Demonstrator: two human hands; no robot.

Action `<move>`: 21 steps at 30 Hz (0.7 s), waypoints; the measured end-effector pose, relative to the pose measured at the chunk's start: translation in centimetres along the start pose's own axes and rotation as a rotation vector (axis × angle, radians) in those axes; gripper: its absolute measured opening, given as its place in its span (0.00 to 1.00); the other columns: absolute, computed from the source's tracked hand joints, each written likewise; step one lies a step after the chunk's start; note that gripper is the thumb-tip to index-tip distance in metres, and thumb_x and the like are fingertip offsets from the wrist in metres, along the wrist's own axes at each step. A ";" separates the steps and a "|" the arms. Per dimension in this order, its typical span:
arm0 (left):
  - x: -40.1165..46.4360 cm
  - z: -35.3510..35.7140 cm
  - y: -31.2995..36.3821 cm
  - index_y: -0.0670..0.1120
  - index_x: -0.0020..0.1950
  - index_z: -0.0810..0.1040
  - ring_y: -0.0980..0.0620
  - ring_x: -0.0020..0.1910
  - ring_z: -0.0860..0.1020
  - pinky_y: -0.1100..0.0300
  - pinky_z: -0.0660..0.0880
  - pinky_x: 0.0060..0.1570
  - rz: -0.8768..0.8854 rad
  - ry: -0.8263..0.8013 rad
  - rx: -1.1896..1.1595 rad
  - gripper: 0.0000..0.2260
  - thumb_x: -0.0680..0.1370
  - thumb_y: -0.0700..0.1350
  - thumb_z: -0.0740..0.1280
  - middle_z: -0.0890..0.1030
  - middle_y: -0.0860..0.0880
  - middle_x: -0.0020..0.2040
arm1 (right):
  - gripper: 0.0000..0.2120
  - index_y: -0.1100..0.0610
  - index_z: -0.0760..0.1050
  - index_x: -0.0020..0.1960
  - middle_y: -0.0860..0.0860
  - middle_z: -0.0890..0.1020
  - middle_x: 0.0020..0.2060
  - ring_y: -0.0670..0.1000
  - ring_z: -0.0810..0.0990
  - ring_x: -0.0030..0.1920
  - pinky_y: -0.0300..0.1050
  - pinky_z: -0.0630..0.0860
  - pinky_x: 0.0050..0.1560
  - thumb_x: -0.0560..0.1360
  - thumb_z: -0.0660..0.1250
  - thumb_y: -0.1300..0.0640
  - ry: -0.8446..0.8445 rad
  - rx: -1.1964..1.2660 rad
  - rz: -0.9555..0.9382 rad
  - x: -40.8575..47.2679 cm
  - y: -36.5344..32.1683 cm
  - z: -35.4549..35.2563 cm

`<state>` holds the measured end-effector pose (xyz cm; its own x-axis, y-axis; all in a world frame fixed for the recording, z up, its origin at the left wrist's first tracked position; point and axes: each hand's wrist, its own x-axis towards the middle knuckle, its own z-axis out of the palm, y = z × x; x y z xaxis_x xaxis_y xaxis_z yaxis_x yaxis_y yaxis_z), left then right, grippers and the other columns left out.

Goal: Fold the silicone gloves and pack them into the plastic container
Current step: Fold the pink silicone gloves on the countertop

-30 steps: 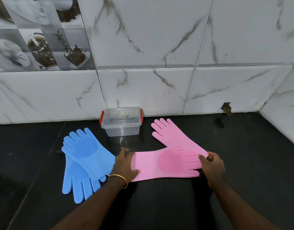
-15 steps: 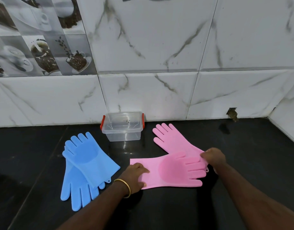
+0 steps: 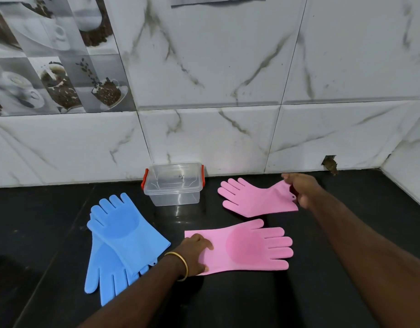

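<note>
Black glossy countertop (image 3: 322, 292) fills the lower half of the frame, meeting the marble-tiled wall along its far edge. Centre, against the wall: clear plastic container (image 3: 173, 185) with red side clips, lid on, its reflection showing on the counter surface. Lower left: two blue gloves, the upper blue glove (image 3: 126, 230) lying across the lower blue glove (image 3: 104, 275), fingers pointing opposite ways. Right of the container: far pink glove (image 3: 254, 197), fingers toward the container, cuff toward the right. Lower centre: near pink glove (image 3: 249, 247), flat, fingers pointing right. The two pink gloves lie apart.
</note>
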<state>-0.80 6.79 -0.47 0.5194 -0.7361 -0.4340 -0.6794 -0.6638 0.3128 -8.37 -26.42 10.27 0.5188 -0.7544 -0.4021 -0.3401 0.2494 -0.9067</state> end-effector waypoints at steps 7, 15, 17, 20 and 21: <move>1.1 -4.9 4.8 0.50 0.69 0.72 0.46 0.68 0.71 0.53 0.68 0.68 0.077 -0.060 -0.011 0.26 0.75 0.60 0.68 0.72 0.46 0.69 | 0.12 0.63 0.74 0.58 0.60 0.79 0.42 0.57 0.84 0.38 0.44 0.82 0.29 0.80 0.55 0.71 -0.214 0.357 0.109 -2.7 -4.0 3.8; 1.2 -11.2 14.7 0.49 0.73 0.66 0.42 0.59 0.79 0.46 0.76 0.56 0.126 -0.224 -1.371 0.32 0.76 0.68 0.58 0.74 0.44 0.68 | 0.03 0.66 0.74 0.50 0.62 0.83 0.40 0.54 0.85 0.38 0.47 0.82 0.29 0.78 0.62 0.68 -0.244 0.389 0.160 -5.1 -4.1 8.1; 1.6 -12.4 15.8 0.47 0.71 0.70 0.40 0.59 0.79 0.45 0.74 0.57 0.082 -0.195 -1.649 0.41 0.71 0.75 0.53 0.75 0.40 0.65 | 0.04 0.65 0.76 0.49 0.59 0.85 0.33 0.53 0.85 0.34 0.44 0.80 0.28 0.77 0.63 0.67 -0.207 0.380 0.143 -5.7 -4.1 8.4; 2.6 -14.3 16.1 0.46 0.68 0.74 0.41 0.62 0.78 0.42 0.73 0.61 0.002 -0.094 -1.951 0.46 0.65 0.79 0.55 0.78 0.41 0.65 | 0.08 0.60 0.78 0.49 0.56 0.85 0.30 0.49 0.84 0.32 0.39 0.78 0.26 0.76 0.61 0.68 -0.139 0.413 0.099 -6.8 -4.3 8.5; 3.1 -15.0 15.9 0.43 0.66 0.75 0.42 0.57 0.80 0.44 0.76 0.57 -0.055 -0.038 -2.004 0.47 0.65 0.79 0.57 0.80 0.42 0.61 | 0.11 0.59 0.79 0.51 0.55 0.84 0.32 0.48 0.82 0.31 0.37 0.76 0.24 0.76 0.60 0.68 -0.119 0.404 0.080 -7.2 -4.3 8.4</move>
<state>-2.21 -7.98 15.86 0.4882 -0.7290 -0.4798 0.7818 0.1209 0.6117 -4.04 -16.97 16.03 0.5983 -0.6533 -0.4639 -0.0613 0.5400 -0.8394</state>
